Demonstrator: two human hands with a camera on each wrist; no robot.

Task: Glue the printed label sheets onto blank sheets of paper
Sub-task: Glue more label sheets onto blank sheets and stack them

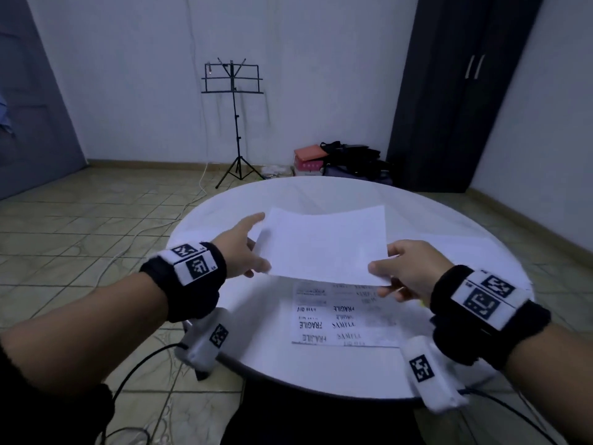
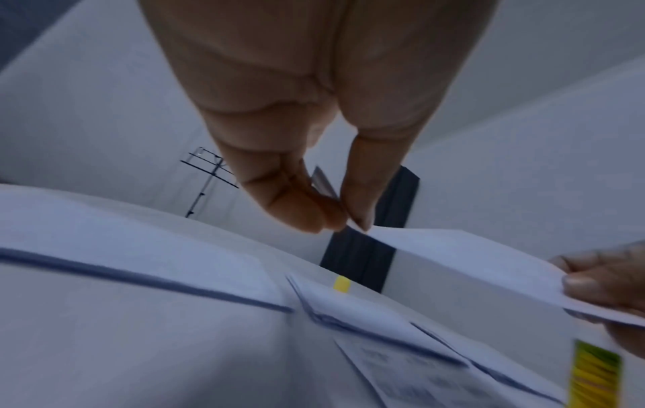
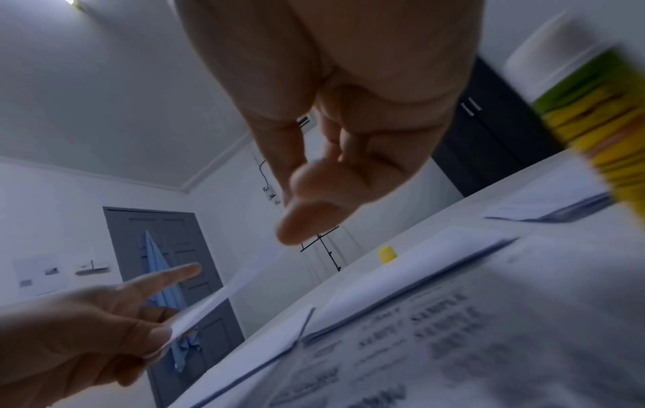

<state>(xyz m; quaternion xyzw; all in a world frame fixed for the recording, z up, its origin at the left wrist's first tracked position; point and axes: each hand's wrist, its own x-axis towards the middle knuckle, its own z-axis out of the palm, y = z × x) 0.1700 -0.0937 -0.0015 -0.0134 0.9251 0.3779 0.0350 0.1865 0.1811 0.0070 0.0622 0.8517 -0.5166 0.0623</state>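
Blank sheet (image 1: 324, 244) pinched between left hand (image 1: 247, 248) and right hand (image 1: 409, 271).

"FRAGILE", "SAMPLE" on printed label sheet (image 1: 345, 316)

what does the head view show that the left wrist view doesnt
Only the head view shows the FRAGILE and SAMPLE print on the label sheet, both wristbands and the tiled floor. Only the left wrist view shows a yellow cap on the table and a green-yellow glue stick close by. Both show the left hand and right hand pinching the blank sheet above the table, plus the music stand.
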